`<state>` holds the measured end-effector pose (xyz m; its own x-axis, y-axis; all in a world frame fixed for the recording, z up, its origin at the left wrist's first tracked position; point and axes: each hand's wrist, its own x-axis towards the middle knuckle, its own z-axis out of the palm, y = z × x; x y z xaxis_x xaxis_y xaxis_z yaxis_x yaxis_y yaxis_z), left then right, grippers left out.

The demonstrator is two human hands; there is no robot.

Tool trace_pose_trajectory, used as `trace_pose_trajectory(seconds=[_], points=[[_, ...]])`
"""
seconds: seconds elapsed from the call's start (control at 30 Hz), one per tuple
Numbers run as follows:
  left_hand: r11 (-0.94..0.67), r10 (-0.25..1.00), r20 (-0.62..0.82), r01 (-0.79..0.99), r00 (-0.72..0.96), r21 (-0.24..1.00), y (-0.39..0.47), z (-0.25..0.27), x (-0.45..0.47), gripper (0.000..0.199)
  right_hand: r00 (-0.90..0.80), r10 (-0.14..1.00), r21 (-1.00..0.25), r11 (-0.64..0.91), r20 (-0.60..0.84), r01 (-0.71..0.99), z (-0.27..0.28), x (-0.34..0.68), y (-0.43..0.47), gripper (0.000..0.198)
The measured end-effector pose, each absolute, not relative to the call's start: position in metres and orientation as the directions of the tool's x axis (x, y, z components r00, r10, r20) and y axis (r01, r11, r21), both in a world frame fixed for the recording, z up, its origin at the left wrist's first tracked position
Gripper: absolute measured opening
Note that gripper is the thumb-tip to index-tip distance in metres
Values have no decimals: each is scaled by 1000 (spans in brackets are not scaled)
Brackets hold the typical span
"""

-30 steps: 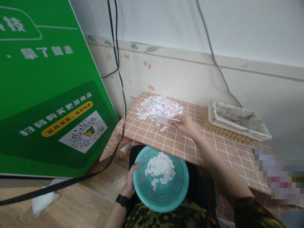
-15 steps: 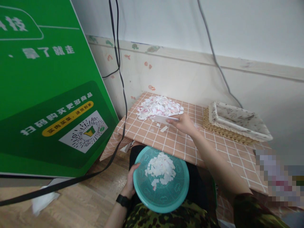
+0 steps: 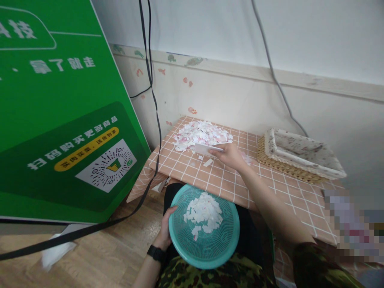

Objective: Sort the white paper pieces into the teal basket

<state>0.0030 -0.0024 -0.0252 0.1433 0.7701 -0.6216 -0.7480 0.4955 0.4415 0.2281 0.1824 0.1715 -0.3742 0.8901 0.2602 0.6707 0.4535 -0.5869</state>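
White card [image 3: 204, 149] at the edge of the scrap pile [image 3: 200, 134]

Over the lap, the left hand [image 3: 166, 228] is closed on a teal basket [image 3: 207, 260], thumb at its rim (the fingers are mostly hidden); paper pieces [image 3: 205, 212] lie inside. Beyond, over the checked table [image 3: 229, 186], the right hand [image 3: 229, 156] pinches the card, fingers closed, at the pile's near side. Farther right sits a lined wicker basket [image 3: 288, 166], near the wall [image 3: 228, 96].

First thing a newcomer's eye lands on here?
Probably the big green panel filling the left side, with its white lettering. Next, the teal basket of white scraps at bottom center, its rim in the left hand. Then the scrap heap on the checked tablecloth, where the right hand holds a flat white piece at the near edge.
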Motion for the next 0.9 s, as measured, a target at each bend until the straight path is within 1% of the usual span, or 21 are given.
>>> trace_pose_trajectory(seconds=[0.3,0.43,0.5,0.77,0.9], points=[[494,765,-631,-746,129,447,-2,-24,3,25,-372,894,-604,445,250,661,166,220,189,27],[463,767,-638,-752,74,469,-2,-21,4,22,-435,867,-630,482,243,609,166,220,193,25],[463,767,-638,-750,72,472,-2,-21,4,22,-476,849,-645,499,231,578,168,225,195,25],[505,747,-654,-744,122,438,-1,-16,4,26,-521,832,-619,514,192,593,192,244,196,19],[495,741,-665,-743,90,451,-1,-14,5,24,-529,829,-618,513,180,595,193,243,194,19]])
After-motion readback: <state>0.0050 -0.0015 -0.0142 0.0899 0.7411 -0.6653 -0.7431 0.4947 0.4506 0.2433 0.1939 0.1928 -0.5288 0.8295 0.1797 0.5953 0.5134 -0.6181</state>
